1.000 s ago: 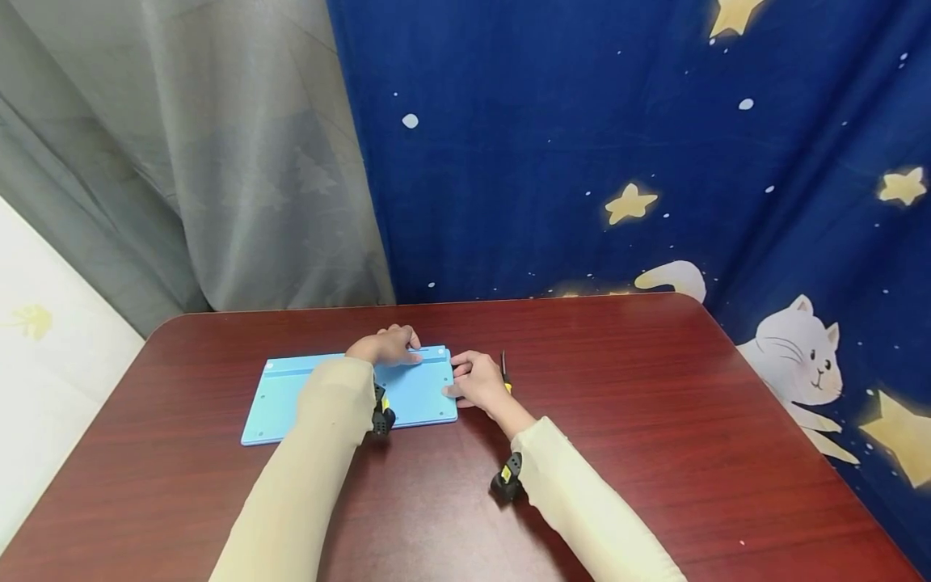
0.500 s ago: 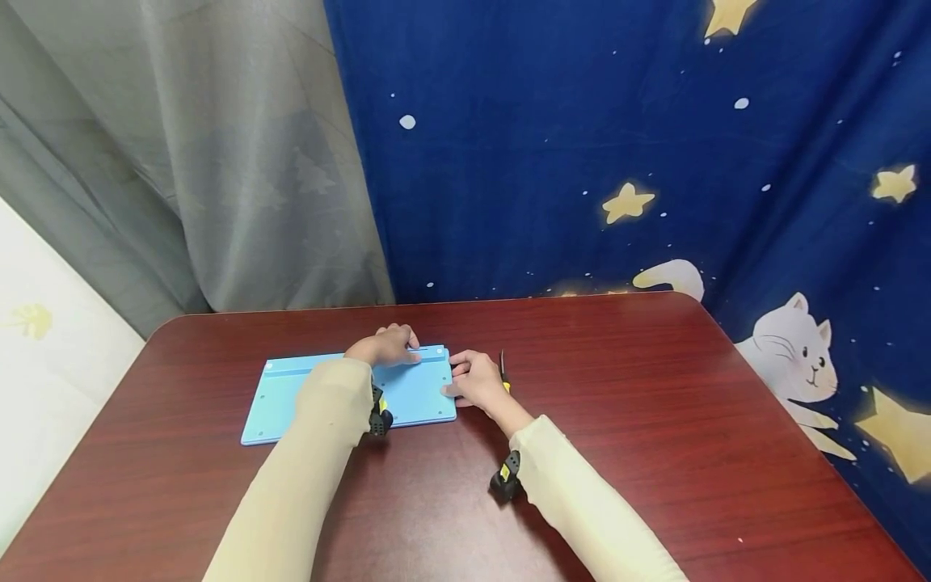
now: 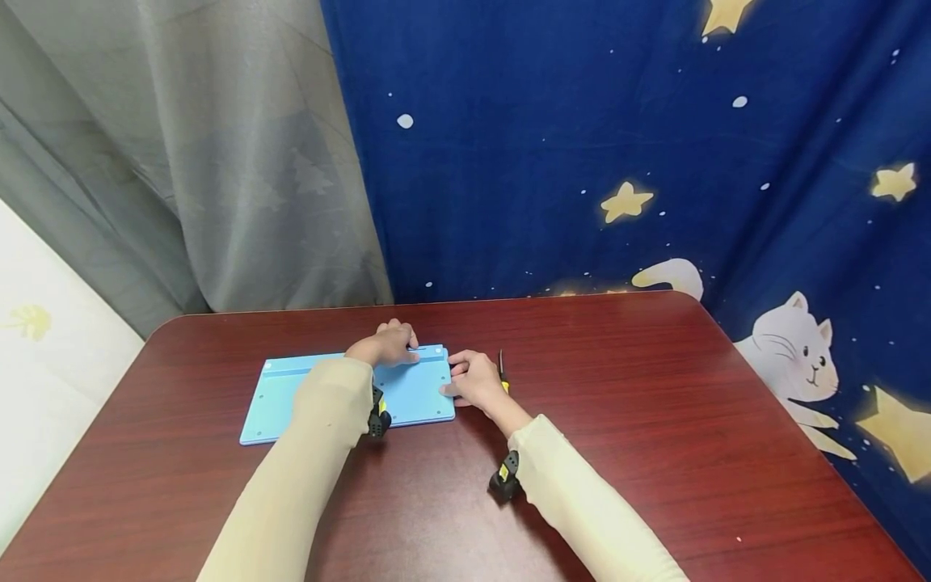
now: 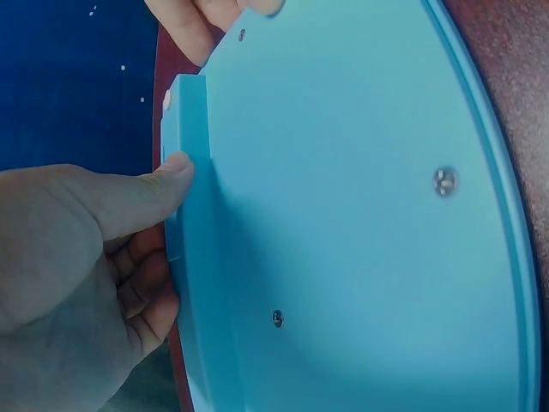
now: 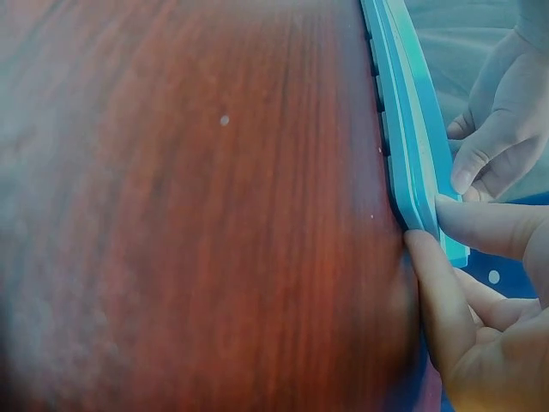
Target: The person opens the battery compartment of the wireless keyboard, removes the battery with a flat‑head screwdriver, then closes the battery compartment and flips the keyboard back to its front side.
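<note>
A light blue keyboard (image 3: 418, 394) lies face down on the table, its back with small screws (image 4: 444, 181) turned up. Key edges show along its side in the right wrist view. My left hand (image 3: 385, 346) grips the raised ridge (image 4: 194, 129) along the far edge, thumb on top and fingers curled behind it. My right hand (image 3: 480, 381) pinches the right end, thumb on the back and other fingers at the side and below. Just right of that hand lies a slim tool (image 3: 502, 369) with a dark shaft and a yellow part, probably a screwdriver, partly hidden by the hand.
The reddish-brown wooden table (image 3: 618, 404) extends around the keyboard, with its far edge close behind the hands. Behind it hang a grey curtain (image 3: 247, 178) and a dark blue curtain (image 3: 494, 162) with stars and a cat.
</note>
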Tool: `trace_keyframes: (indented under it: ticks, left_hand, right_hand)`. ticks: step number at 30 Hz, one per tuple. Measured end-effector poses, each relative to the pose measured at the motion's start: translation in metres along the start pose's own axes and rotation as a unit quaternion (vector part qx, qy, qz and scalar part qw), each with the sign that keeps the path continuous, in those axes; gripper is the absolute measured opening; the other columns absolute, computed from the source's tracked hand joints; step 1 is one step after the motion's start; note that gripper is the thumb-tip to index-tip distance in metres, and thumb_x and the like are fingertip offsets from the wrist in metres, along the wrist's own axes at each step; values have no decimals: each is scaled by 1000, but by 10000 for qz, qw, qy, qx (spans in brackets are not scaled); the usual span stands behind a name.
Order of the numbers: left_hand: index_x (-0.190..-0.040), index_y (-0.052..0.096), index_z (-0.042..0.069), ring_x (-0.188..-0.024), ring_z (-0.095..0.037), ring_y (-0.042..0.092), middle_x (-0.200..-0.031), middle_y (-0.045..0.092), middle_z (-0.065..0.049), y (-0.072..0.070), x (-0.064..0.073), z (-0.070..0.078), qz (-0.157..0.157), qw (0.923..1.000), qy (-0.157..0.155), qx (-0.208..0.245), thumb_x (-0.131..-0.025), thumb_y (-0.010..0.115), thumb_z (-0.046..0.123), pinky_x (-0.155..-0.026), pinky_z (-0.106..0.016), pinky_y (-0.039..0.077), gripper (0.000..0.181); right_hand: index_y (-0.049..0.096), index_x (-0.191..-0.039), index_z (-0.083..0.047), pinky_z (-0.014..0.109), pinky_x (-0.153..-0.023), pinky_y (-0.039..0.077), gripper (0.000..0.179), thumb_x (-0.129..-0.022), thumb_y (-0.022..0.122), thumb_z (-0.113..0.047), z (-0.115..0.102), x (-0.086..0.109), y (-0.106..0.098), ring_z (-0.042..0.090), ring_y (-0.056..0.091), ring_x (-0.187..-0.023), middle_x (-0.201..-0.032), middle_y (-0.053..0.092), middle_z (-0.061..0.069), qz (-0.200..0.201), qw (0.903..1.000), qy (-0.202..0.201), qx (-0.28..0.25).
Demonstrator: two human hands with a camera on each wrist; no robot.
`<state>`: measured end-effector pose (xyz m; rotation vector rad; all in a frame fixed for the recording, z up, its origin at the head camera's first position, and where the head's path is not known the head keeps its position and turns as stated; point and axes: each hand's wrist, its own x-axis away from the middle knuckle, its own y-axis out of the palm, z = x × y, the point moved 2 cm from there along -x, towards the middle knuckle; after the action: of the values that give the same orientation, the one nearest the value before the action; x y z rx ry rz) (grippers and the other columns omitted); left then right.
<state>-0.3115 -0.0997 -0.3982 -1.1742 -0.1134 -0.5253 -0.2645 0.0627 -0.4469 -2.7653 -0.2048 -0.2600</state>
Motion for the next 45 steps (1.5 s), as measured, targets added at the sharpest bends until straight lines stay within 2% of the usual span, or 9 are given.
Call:
trace_keyframes:
  ticks: [19, 25, 31, 35, 39, 45]
  left_hand:
    - [-92, 48, 4, -102, -31, 35, -100, 42, -13, 0, -2, -1, 96, 9998, 150, -105, -91, 58, 17, -85, -42, 35, 16]
    - [-92, 47, 5, -99, -30, 36, -98, 43, -13, 3, 1, -2, 402, 9988, 294, 29, -90, 59, 15, -81, -40, 36, 16]
    - [-93, 45, 5, -95, -29, 36, -95, 43, -12, 6, 6, -5, 675, 9959, 566, 207, -90, 58, 12, -79, -39, 35, 16]
    - [-94, 46, 3, -92, -27, 39, -92, 43, -12, 6, 9, -10, 785, 9918, 885, 492, -91, 54, 2, -78, -37, 36, 9]
    - [-94, 51, 1, -85, -25, 46, -88, 50, -11, 6, 10, -15, 1004, 9833, 1274, 825, -89, 48, -8, -76, -35, 40, 10]
    - [-93, 57, 0, -82, -24, 48, -86, 55, -11, 8, 9, -23, 1234, 9754, 1431, 1140, -88, 48, -10, -75, -35, 42, 14]
  right_hand:
    - [58, -112, -1, 33, -56, 53, 42, -73, 73, 4, -1, 0, 0, 20, 61, -70, -89, 56, 11, 35, 9999, -57, 95]
    - [58, -113, -1, 33, -56, 53, 43, -73, 73, 4, -1, 1, 1, 19, 61, -71, -89, 56, 10, 46, 9999, -66, 113]
    - [58, -113, -1, 33, -56, 53, 43, -72, 73, 4, -2, 1, 0, 20, 61, -71, -90, 56, 10, 38, 9999, -35, 111]
    - [59, -112, -1, 33, -56, 53, 44, -72, 74, 4, -1, 2, 0, 20, 61, -70, -90, 56, 10, 32, 10000, -49, 61]
    - [59, -112, -1, 33, -56, 53, 44, -71, 74, 5, 0, 2, 0, 20, 61, -70, -90, 56, 11, 45, 10000, -64, 34]
    - [58, -113, -1, 34, -56, 53, 46, -71, 74, 5, 0, 2, 0, 20, 61, -70, -91, 56, 11, -10, 10000, -63, -40]
